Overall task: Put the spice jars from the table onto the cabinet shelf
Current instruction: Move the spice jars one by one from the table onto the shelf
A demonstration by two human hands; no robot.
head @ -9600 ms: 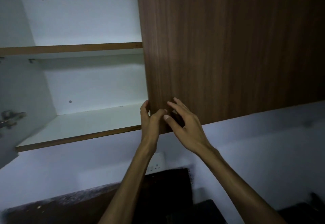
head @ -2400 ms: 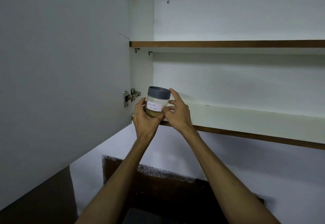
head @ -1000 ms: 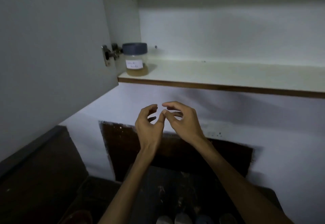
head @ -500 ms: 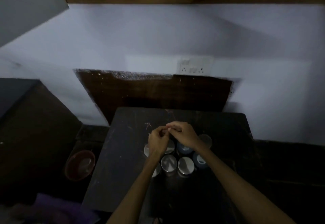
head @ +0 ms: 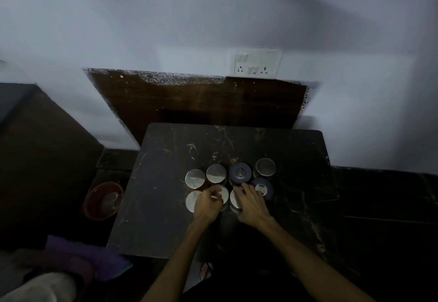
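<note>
On the floor at the far left sits a round red-brown bowl (head: 103,200). It has nothing to do with the job.

Next comes the dark, scratched, square table (head: 161,207). The round spice jars with shiny silver lids and dark blue lids (head: 194,178) stand on it in a tight bunch of two rows. They stand straight up, so only their tops show. They are right under the hands, in front of the person's body.

The left hand (head: 206,203) is over the front row. It covers part of the front-left silver lid (head: 192,201) and reaches toward the middle silver lid (head: 224,194). Its fingers are curled in, but I cannot tell if they are gripping a jar yet.

The right hand (head: 251,203) is just beside it. It lies over another silver lid (head: 234,198) and sits close to the front dark blue lid (head: 263,189). Its fingers are spread and reach forward. No jar is lifted, and I cannot tell if this hand is holding one.

Both hands are about the same way from the front jars. I think the next jar will come from the front row, between the two hands. It should go straight up, so the jars beside it do not tip.

The cabinet shelf is not in the picture.
</note>
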